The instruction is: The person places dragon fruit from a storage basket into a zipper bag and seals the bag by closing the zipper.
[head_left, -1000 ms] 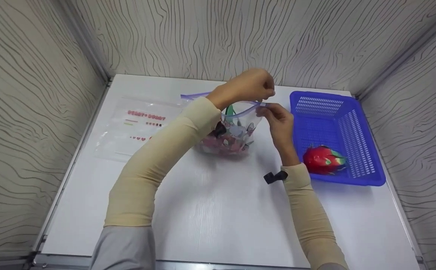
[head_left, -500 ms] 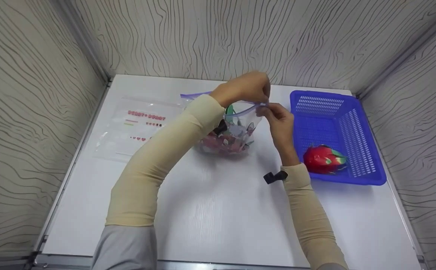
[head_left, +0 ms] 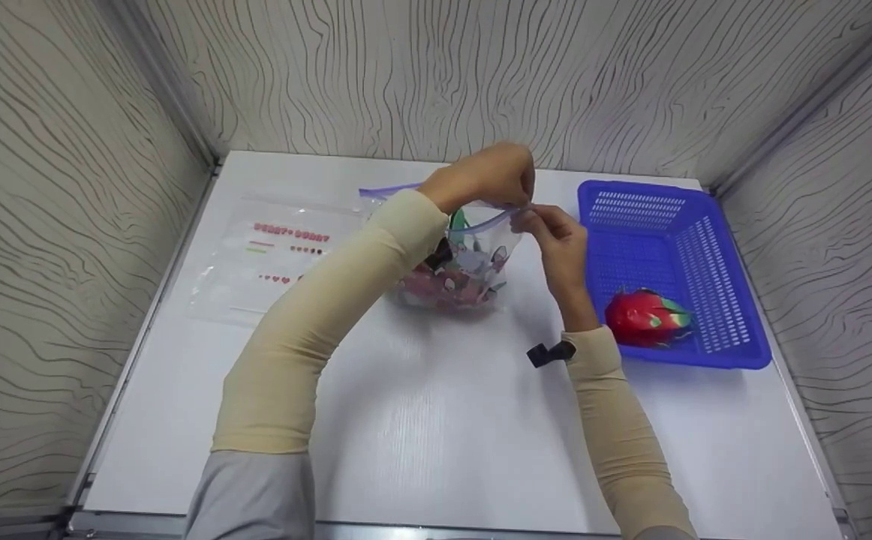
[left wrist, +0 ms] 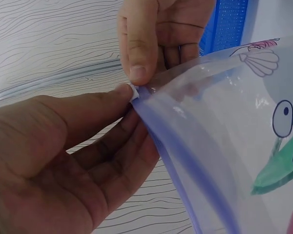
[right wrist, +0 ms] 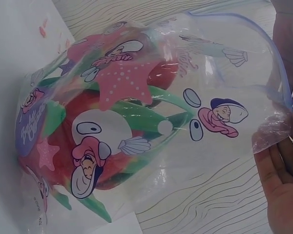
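Observation:
A clear zip bag (head_left: 473, 262) with a purple zip strip and printed cartoon shells stands at the table's back middle, its mouth partly open. Through the plastic shows a red and green dragon fruit (right wrist: 63, 131). My left hand (head_left: 490, 176) reaches over the bag; in the left wrist view its thumb and fingers pinch a small white slider (left wrist: 133, 92) at the zip's end. Just beside it my right hand (head_left: 563, 251) pinches the bag's upper right corner, thumb (left wrist: 140, 58) against the purple strip. The fingers of the two hands almost touch.
A blue plastic basket (head_left: 736, 292) stands on the right, holding another red dragon fruit (head_left: 646, 319). On the left a flat clear bag (head_left: 278, 255) with red print lies partly under my left forearm. Wood-patterned panels (head_left: 436, 82) enclose the white table (head_left: 421, 420).
My left hand has come down from just above the bag's corner and now pinches the slider there. My right hand keeps its hold on the corner.

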`<control>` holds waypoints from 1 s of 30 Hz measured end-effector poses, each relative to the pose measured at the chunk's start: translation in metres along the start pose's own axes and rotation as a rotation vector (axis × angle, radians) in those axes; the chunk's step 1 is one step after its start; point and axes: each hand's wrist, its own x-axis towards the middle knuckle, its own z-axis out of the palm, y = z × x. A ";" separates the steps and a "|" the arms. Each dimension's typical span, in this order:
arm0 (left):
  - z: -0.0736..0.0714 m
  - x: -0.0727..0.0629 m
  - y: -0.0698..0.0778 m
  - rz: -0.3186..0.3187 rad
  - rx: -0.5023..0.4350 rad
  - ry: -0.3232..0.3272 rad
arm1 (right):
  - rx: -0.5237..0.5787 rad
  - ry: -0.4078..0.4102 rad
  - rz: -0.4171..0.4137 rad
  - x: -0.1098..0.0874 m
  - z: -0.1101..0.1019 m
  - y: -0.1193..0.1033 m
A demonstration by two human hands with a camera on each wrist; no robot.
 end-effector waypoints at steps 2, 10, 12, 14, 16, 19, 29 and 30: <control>0.000 0.000 0.000 -0.002 -0.001 -0.006 | -0.004 0.004 -0.017 0.000 0.000 0.000; 0.001 0.003 -0.002 0.051 0.028 -0.003 | -0.004 0.043 -0.048 -0.001 0.000 0.001; 0.001 0.003 -0.003 0.063 0.033 0.004 | 0.010 0.050 -0.052 -0.002 0.001 0.001; 0.002 0.004 -0.004 0.068 0.031 0.005 | 0.029 0.057 -0.054 -0.002 0.002 0.001; 0.002 0.004 -0.004 0.063 0.031 0.002 | 0.025 0.065 -0.054 -0.003 0.002 0.000; 0.003 0.005 -0.004 0.055 0.036 -0.005 | 0.021 0.084 -0.047 -0.004 0.003 0.000; 0.006 0.004 -0.004 0.065 0.068 -0.013 | 0.003 0.149 -0.040 -0.005 0.006 0.001; 0.006 0.004 -0.004 0.064 0.072 -0.011 | 0.005 0.153 -0.041 -0.005 0.006 0.001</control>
